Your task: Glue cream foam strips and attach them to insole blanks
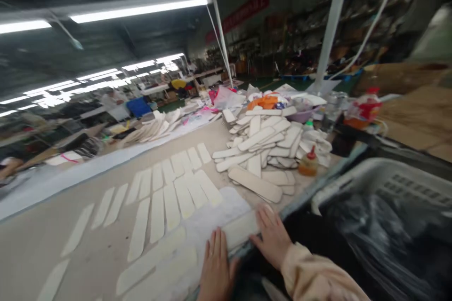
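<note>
A pale, rounded-end padded strip [240, 230] lies at the table's near edge between my two hands. My left hand [216, 263] rests at its left end, fingers stretched out and flat, thumb apart. At the other end, my right hand [272, 235] has its fingers over the far side of the strip and its thumb on the near side. Beneath is a whitish sheet [231, 197]. To the left, flat cream strips [157, 216] are laid out in rows. Slight blur softens both hands.
Beyond my right hand rises a heap of dark-edged padded strips [261, 138]. Beside it stands a red-capped glue bottle [308, 162]. A white plastic basket [377, 169] holding dark plastic is at the right. A metal post [332, 28] rises behind the table [95, 174].
</note>
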Available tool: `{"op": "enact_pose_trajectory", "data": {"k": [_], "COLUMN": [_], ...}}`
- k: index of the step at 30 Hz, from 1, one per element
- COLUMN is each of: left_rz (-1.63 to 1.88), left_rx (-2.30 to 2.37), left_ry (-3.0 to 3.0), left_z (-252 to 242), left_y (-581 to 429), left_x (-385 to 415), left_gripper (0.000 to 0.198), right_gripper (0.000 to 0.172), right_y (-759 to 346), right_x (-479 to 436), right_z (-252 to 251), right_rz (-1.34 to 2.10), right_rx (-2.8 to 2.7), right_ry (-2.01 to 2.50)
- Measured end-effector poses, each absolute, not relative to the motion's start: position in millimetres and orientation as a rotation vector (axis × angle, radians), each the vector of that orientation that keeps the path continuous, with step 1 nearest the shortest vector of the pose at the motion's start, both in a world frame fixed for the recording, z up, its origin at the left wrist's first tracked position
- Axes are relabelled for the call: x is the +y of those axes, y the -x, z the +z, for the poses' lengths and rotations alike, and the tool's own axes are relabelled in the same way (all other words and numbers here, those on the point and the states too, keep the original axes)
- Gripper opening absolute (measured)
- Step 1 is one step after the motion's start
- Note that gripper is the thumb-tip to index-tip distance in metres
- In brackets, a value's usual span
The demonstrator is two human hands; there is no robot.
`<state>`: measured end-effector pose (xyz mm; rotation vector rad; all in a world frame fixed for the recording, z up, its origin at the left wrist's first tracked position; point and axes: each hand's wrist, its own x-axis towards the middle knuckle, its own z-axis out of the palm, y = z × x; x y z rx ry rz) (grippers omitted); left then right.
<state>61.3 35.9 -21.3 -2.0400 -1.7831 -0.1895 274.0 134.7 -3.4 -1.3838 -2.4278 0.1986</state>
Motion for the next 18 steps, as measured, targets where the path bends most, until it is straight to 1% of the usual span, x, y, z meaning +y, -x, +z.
{"op": "enact_pose_trajectory", "data": {"k": [3, 5, 7, 9, 13, 16, 18], "left_rz": [-0.170, -0.190, -0.209, -0.215, -0.206, -0.243, -0.269], "left_rx": [-1.837, -1.829, -1.828, -1.827, -1.802, -1.753, -1.697], "left_ry": [2.144, 2.195, 2.210, 2.199, 2.157, 2.093, 2.053], "left_z": [-14.4, -13.5, -12.2, -9.1, -5.3, -17.6, -34.2], "left_y": [-65.0, -63.4, -61.8, -62.5, -64.9, -59.0, -52.3], "left_x": [34.3, 35.9, 36.5, 36.1, 36.7, 39.0, 42.2], "left_gripper": [0.065, 0.065, 0.065, 0.066, 0.072, 0.076, 0.078], "right_gripper": [0.070, 0.072, 0.076, 0.077, 0.073, 0.071, 0.066], "right_y": [-240.8, -227.9, -229.4, -244.2, -285.0, -299.0, -298.9], "right_x": [117.2, 113.1, 114.4, 122.1, 146.9, 156.0, 157.9], "right_z": [24.7, 28.2, 25.8, 21.7, 15.3, 13.7, 13.0], "right_rz": [0.412, 0.528, 0.584, 0.585, 0.471, 0.389, 0.352], "right_rx": [-2.555, -2.591, -2.611, -2.620, -2.557, -2.476, -2.408], "right_ry": [1.051, 0.922, 0.890, 0.961, 1.308, 1.480, 1.564]}}
